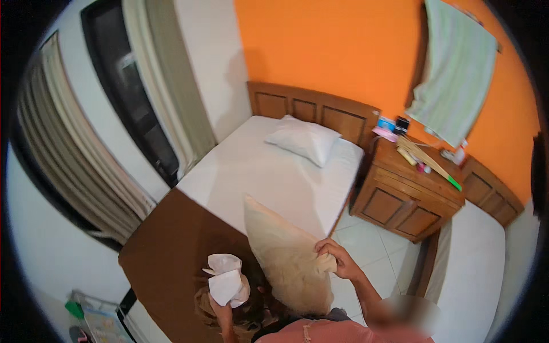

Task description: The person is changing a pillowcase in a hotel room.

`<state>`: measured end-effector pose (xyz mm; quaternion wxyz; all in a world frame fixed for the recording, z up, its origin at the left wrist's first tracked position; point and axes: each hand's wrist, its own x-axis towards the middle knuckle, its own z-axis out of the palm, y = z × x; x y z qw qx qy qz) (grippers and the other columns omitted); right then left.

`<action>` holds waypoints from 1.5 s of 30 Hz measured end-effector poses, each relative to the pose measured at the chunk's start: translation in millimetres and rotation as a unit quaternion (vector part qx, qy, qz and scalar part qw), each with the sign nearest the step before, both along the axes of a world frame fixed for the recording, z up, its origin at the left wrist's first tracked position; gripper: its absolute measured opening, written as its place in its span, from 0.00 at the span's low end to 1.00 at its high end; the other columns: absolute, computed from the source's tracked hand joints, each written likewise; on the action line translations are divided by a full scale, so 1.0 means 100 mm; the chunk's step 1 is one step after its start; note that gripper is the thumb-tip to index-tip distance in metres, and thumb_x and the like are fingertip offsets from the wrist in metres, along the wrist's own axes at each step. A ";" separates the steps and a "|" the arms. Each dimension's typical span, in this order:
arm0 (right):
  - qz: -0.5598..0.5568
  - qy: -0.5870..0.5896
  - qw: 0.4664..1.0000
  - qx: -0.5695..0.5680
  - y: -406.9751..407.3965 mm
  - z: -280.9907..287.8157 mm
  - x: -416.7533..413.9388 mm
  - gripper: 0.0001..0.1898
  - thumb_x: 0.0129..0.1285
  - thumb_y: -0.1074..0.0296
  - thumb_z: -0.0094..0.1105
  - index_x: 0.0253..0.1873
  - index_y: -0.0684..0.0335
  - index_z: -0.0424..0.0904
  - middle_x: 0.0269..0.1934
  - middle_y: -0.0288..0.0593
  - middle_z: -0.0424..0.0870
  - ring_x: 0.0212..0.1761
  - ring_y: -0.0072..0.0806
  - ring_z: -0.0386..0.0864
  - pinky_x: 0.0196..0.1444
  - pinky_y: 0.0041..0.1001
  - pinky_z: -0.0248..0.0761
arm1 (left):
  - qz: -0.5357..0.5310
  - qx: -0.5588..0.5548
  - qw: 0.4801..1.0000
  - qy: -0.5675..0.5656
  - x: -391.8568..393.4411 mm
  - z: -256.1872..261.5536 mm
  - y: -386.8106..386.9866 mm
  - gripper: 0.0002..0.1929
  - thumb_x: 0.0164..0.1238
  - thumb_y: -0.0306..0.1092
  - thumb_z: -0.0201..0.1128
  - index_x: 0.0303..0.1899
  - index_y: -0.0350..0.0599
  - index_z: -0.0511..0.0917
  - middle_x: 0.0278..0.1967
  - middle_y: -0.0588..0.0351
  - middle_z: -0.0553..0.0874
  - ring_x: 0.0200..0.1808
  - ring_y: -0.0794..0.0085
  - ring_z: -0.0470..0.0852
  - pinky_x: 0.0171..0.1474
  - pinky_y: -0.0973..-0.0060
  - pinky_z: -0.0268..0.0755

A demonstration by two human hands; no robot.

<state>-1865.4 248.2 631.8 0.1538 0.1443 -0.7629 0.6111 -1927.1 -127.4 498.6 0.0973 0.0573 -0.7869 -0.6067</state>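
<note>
My right hand (336, 257) grips a corner of a beige, stained-looking pillow (287, 253), which hangs tilted in front of me over the bed's edge. In my left hand (221, 311) is a bunched white cloth (226, 278), perhaps a pillowcase, held above the brown blanket (171, 240). That blanket covers the near part of the bed. Beyond it, a white sheet (240, 167) covers the mattress, and a white pillow (305, 139) lies near the wooden headboard (309, 107). Dark crumpled cloth (251, 300) lies beneath my left hand.
Right of the bed stands a wooden cabinet (403, 193) with a stick broom (429, 160), a spray bottle (460, 153) and small items on top. A second bed (469, 257) is at the far right. Curtains (180, 77) hang at left. A rack (103, 317) stands at lower left.
</note>
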 end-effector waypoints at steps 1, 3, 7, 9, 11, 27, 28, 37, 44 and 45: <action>-0.016 0.003 0.999 -0.035 0.17 0.03 0.23 0.14 0.46 0.69 0.66 0.36 0.63 0.71 0.41 0.43 0.71 0.46 0.33 0.70 0.50 0.29 0.62 | -0.003 -0.038 0.999 -0.001 0.03 0.24 0.23 0.22 0.51 0.26 0.61 0.49 0.32 0.68 0.44 0.48 0.77 0.47 0.65 0.75 0.51 0.73 0.65; -0.057 0.005 0.998 -0.032 0.52 0.05 0.76 0.13 0.49 0.66 0.64 0.36 0.63 0.70 0.42 0.44 0.71 0.47 0.33 0.70 0.51 0.29 0.61 | -0.075 0.000 0.996 0.052 0.24 0.67 0.73 0.18 0.53 0.27 0.60 0.46 0.34 0.68 0.43 0.51 0.77 0.44 0.68 0.74 0.48 0.74 0.65; -0.101 0.019 0.992 -0.076 1.09 0.09 1.87 0.16 0.50 0.58 0.57 0.35 0.66 0.69 0.41 0.45 0.71 0.47 0.35 0.69 0.52 0.30 0.60 | -0.201 0.002 0.970 0.140 0.73 1.27 1.69 0.12 0.54 0.28 0.59 0.40 0.39 0.69 0.38 0.56 0.75 0.41 0.75 0.72 0.47 0.77 0.64; -0.120 0.011 0.991 -0.063 1.33 0.12 2.41 0.17 0.49 0.58 0.57 0.35 0.66 0.68 0.41 0.45 0.71 0.46 0.35 0.69 0.51 0.29 0.59 | -0.242 0.021 0.962 0.121 0.98 1.46 2.14 0.15 0.58 0.31 0.57 0.46 0.39 0.69 0.39 0.52 0.76 0.43 0.71 0.74 0.47 0.73 0.67; -0.148 0.027 0.986 -0.069 1.56 0.19 2.90 0.14 0.48 0.64 0.56 0.36 0.67 0.68 0.40 0.46 0.70 0.45 0.35 0.68 0.51 0.29 0.59 | -0.251 0.115 0.953 0.122 1.27 1.55 2.66 0.10 0.56 0.28 0.57 0.39 0.41 0.67 0.35 0.57 0.73 0.39 0.75 0.71 0.44 0.78 0.65; -0.714 0.213 0.658 -0.109 2.92 -0.01 5.26 0.20 0.49 0.48 0.56 0.30 0.63 0.68 0.33 0.37 0.68 0.38 0.25 0.67 0.40 0.24 0.60 | -0.531 0.164 0.827 0.088 1.63 1.52 5.59 0.07 0.54 0.25 0.56 0.31 0.43 0.65 0.30 0.62 0.68 0.33 0.80 0.67 0.39 0.83 0.62; -0.739 0.223 0.629 -0.098 3.08 0.00 5.45 0.20 0.50 0.48 0.54 0.30 0.63 0.68 0.33 0.37 0.68 0.37 0.25 0.67 0.39 0.23 0.60 | -0.546 0.162 0.818 0.083 1.63 1.49 5.76 0.07 0.54 0.25 0.56 0.31 0.43 0.65 0.30 0.62 0.68 0.33 0.80 0.67 0.39 0.83 0.62; -0.802 0.214 0.558 0.008 4.33 0.90 6.80 0.09 0.44 0.64 0.46 0.29 0.62 0.66 0.27 0.36 0.67 0.32 0.23 0.65 0.36 0.22 0.60 | -0.657 0.159 0.735 0.057 1.88 1.25 7.61 0.07 0.54 0.25 0.56 0.31 0.43 0.65 0.29 0.63 0.67 0.32 0.80 0.66 0.38 0.83 0.61; -0.830 -0.143 0.508 0.179 5.20 0.83 7.04 0.08 0.39 0.73 0.53 0.29 0.65 0.69 0.29 0.43 0.72 0.35 0.33 0.69 0.40 0.30 0.64 | -0.714 0.158 0.675 0.101 2.35 1.21 8.59 0.07 0.51 0.25 0.56 0.29 0.43 0.66 0.28 0.62 0.66 0.30 0.79 0.65 0.37 0.83 0.59; -0.806 -0.246 0.500 0.200 5.34 0.64 6.91 0.11 0.40 0.73 0.57 0.32 0.65 0.70 0.32 0.44 0.74 0.39 0.36 0.71 0.43 0.32 0.66 | -0.726 0.140 0.661 0.132 2.41 1.24 8.69 0.07 0.51 0.25 0.57 0.29 0.43 0.66 0.28 0.62 0.66 0.30 0.78 0.65 0.37 0.83 0.59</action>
